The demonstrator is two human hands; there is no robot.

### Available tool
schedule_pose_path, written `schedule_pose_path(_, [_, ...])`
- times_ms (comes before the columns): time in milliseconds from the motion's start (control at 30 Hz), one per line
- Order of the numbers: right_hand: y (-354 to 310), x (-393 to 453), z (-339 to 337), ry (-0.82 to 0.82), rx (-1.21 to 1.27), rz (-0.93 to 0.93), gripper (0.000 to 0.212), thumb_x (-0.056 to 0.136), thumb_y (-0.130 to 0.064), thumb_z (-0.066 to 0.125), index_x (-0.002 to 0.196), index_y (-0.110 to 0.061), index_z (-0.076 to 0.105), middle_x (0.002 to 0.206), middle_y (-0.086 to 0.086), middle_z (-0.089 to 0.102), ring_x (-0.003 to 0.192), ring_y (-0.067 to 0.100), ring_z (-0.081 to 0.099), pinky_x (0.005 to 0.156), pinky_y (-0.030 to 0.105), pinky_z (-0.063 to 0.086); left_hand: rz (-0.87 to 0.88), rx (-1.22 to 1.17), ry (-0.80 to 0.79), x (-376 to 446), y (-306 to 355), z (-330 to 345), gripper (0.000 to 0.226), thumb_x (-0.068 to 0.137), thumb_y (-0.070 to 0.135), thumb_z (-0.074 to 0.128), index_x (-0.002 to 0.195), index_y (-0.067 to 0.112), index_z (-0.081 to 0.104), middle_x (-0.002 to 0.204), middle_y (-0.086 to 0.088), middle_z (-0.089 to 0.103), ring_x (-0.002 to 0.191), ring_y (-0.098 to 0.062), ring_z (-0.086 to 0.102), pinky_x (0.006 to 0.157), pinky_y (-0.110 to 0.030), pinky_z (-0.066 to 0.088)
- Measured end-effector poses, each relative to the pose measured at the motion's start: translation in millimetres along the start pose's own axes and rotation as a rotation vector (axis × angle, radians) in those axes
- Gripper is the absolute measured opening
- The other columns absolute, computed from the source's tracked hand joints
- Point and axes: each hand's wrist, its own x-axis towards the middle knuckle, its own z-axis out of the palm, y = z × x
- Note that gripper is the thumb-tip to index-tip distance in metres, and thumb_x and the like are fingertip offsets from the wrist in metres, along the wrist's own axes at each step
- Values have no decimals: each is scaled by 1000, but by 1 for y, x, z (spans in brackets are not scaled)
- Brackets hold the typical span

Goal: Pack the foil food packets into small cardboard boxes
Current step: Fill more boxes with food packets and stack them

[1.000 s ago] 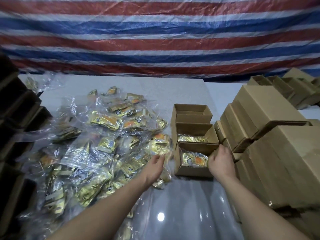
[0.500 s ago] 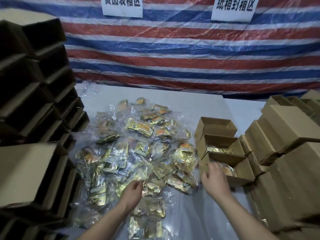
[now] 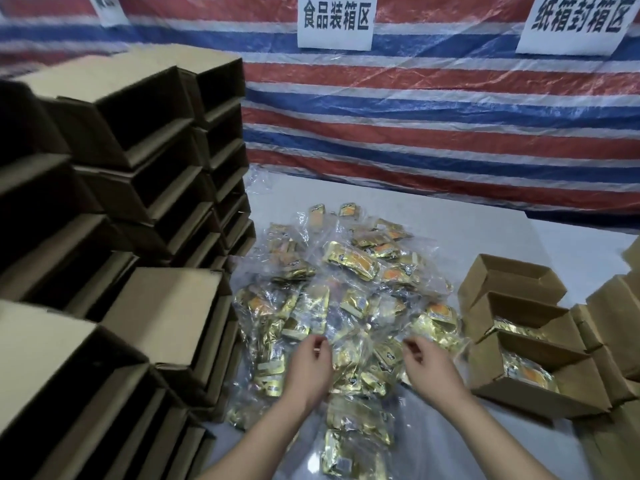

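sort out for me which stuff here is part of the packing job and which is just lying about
Job: pile of foil packets; three open small boxes; left hand; right hand.
Lying about: stacked boxes on the left; wall signs; striped tarp.

Foil packets (image 3: 349,296) heaped mid-table; stacked boxes (image 3: 114,216) to their left; three open boxes (image 3: 519,327) right.

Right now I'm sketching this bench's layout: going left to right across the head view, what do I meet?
Stacked empty boxes → packet pile → open boxes → more boxes at the right edge.
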Motion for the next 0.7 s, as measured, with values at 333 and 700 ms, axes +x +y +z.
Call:
schedule_pose_path(333, [-168, 39, 60, -183, 131, -404, 37, 99, -22, 53, 136, -21, 55, 125, -6, 62, 97, 5, 60, 84, 21, 48, 455, 384, 600, -29, 27, -103, 26, 92, 19, 54, 115, 10, 63, 124, -5, 58, 117, -21, 52, 103, -39, 42])
schedule_pose_path(700, [-280, 84, 140, -300, -434, -774, 77, 90, -13, 59, 156, -21, 22, 155, 12, 34, 138, 32, 38, 111, 41, 38, 19, 602, 544, -22, -11, -121, 56, 96, 41, 40, 149, 25, 32, 163, -6, 11, 150, -21, 7, 121, -43, 2])
